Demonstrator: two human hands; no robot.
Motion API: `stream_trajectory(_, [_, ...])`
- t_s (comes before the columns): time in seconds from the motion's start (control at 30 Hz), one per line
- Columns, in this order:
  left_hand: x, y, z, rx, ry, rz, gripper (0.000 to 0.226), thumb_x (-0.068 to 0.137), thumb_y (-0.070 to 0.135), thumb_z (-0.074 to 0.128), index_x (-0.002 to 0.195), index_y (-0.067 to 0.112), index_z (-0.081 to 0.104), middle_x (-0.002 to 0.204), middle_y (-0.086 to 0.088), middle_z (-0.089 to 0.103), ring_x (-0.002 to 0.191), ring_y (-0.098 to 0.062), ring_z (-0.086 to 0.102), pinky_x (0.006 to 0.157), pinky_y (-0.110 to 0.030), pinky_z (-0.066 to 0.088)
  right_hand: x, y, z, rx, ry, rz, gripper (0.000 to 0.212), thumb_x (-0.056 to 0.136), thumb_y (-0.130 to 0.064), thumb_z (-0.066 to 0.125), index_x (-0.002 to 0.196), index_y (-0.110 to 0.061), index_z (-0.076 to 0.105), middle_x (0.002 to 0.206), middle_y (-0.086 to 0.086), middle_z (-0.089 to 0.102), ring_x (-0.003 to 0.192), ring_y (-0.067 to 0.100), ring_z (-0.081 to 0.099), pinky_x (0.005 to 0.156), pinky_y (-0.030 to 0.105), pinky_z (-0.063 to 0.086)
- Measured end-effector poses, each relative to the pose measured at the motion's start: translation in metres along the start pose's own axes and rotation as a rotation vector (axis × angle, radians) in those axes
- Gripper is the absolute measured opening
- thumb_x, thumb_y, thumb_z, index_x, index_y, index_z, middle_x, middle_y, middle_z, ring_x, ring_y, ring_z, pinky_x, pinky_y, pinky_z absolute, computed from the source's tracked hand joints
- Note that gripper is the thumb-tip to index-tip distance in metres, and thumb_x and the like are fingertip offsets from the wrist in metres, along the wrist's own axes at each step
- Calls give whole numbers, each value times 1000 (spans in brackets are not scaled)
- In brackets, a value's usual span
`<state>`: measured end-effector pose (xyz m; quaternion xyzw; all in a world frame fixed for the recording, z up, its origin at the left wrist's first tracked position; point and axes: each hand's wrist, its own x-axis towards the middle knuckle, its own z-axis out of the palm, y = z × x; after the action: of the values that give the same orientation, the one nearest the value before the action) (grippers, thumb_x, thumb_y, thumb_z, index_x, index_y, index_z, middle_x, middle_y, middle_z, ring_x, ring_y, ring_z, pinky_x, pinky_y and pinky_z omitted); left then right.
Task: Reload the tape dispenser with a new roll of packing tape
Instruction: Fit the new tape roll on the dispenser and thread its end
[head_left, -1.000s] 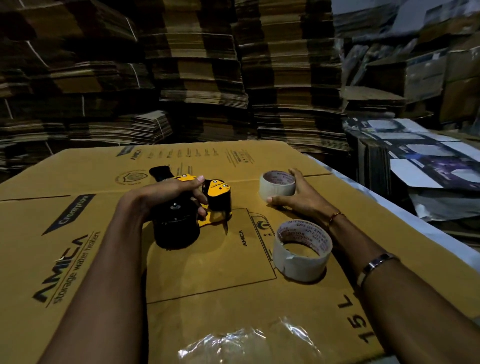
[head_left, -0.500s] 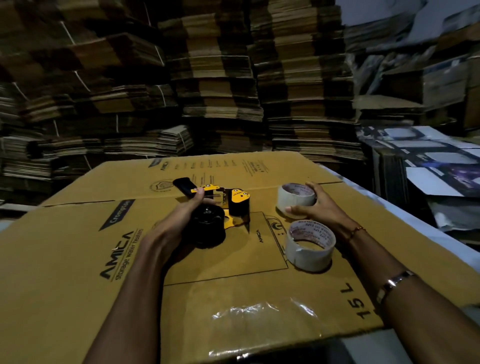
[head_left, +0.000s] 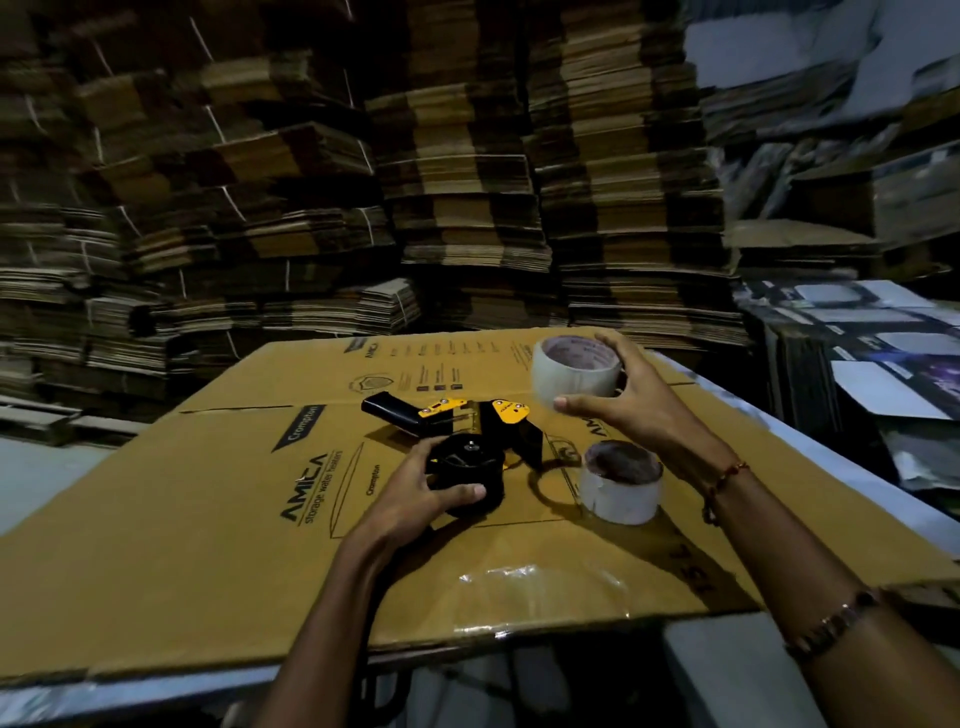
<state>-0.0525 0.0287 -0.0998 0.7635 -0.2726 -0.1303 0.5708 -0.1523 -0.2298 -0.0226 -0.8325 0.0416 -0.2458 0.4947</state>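
Gripping a tape roll with closed fingers, the right hand is holding it lifted above the flattened carton covering the bench. The left hand is clasping the black spool of the tape dispenser, lying on the carton. A second roll is sitting just beside it.

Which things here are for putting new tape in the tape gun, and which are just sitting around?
For the job:
- tape dispenser, steadied by the left hand
- tape roll, held up by the right hand

Just lying about:
- second tape roll on the flat carton
- clear plastic scrap
- cardboard stacks behind
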Motion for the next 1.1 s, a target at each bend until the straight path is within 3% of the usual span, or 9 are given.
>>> stream_trajectory(0.1, [-14, 2, 4, 5, -2, 15, 83, 66, 39, 86, 136, 33, 43, 137, 0, 52, 123, -21, 52, 91, -31, 47, -16, -24, 19, -20, -64, -25, 104, 72, -25, 90, 156, -24, 28, 131, -16, 48, 127, 10, 48, 90, 14, 47])
stream_trajectory(0.27, [-33, 5, 10, 38, 4, 42, 80, 65, 47, 84, 133, 35, 43, 136, 4, 51, 123, -18, 52, 96, -34, 48, -49, -46, 55, 120, -108, 95, 117, 61, -40, 88, 158, -31, 23, 149, 1, 41, 123, 18, 51, 96, 33, 52])
stream_trajectory(0.4, [-46, 8, 11, -27, 1, 98, 72, 76, 52, 76, 137, 33, 44, 135, 8, 48, 120, -10, 53, 80, -15, 48, -68, -41, 84, 387, -104, 176, 95, 62, -61, 85, 141, -24, 48, 131, -1, 62, 104, 19, 70, 90, 37, 59])
stream_trajectory(0.53, [-54, 14, 10, -191, 147, 169, 45, 86, 52, 62, 129, 40, 54, 137, 10, 55, 124, -8, 54, 88, -23, 52, -66, -32, 92, 599, -12, 219, 76, 67, -65, 71, 127, -20, 59, 117, 8, 72, 104, 22, 71, 82, 33, 57])
stream_trajectory(0.63, [-61, 29, 10, -357, 184, 187, 45, 89, 52, 50, 131, 38, 55, 130, 15, 61, 119, -2, 57, 81, -22, 49, -65, -30, 91, 534, 13, 204, 80, 67, -73, 69, 128, -22, 58, 116, 8, 72, 105, 24, 71, 81, 34, 58])
stream_trajectory(0.73, [-62, 48, 13, -355, 105, 213, 58, 90, 64, 48, 142, 38, 45, 135, 14, 54, 121, -5, 55, 73, -12, 46, -67, -30, 91, 397, 16, 169, 84, 67, -79, 70, 130, -26, 56, 120, 3, 70, 106, 19, 70, 79, 33, 59])
stream_trajectory(0.83, [-58, 57, 20, -330, 57, 207, 60, 88, 55, 53, 142, 33, 41, 127, 13, 53, 107, -3, 59, 65, -8, 51, -71, -33, 91, 316, -21, 136, 76, 73, -77, 67, 130, -30, 52, 122, -1, 66, 106, 18, 69, 87, 43, 62])
stream_trajectory(0.97, [-57, 55, 18, -386, 51, 196, 51, 87, 44, 60, 135, 33, 48, 131, 4, 59, 103, -4, 68, 75, -18, 55, -76, -38, 87, 241, -55, 50, 79, 80, -64, 60, 148, -29, 40, 137, -2, 54, 118, 16, 61, 96, 39, 58])
stream_trajectory(1.1, [-59, 50, 12, -579, 59, 172, 59, 86, 35, 63, 142, 29, 46, 135, -5, 58, 113, -18, 67, 84, -28, 57, -83, -40, 87, 339, -104, 37, 79, 80, -57, 71, 149, -32, 41, 137, -7, 57, 116, 10, 63, 88, 26, 57])
